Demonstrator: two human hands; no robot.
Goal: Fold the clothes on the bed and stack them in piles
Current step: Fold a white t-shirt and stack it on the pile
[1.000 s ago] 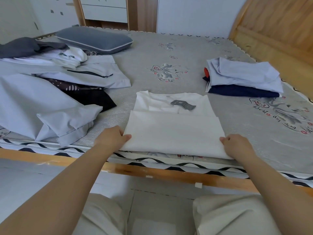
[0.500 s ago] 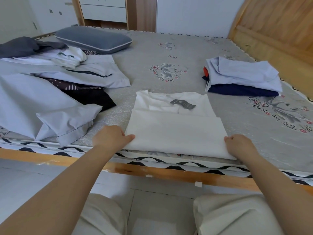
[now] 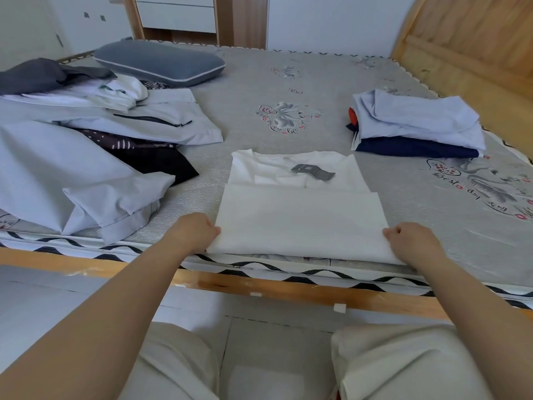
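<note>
A white T-shirt (image 3: 300,220) lies part-folded at the near edge of the bed (image 3: 317,90), its lower half turned up over the body and its collar with a dark label toward the far side. My left hand (image 3: 194,230) grips the near left corner of the fold. My right hand (image 3: 412,238) grips the near right corner. A folded pile (image 3: 415,125) of pale blue, navy and red clothes stands at the right. Unfolded clothes (image 3: 86,145), pale blue, white, black and grey, lie heaped at the left.
A grey pillow (image 3: 158,63) lies at the far left of the bed. The wooden headboard (image 3: 476,44) rises on the right. The bed's wooden rail (image 3: 259,287) runs along the near edge, above my knees and a tiled floor. A dresser stands beyond the bed.
Both hands stay at the near corners of the white T-shirt. The fold's near edge has shifted slightly toward the bed's edge. Little else differs.
</note>
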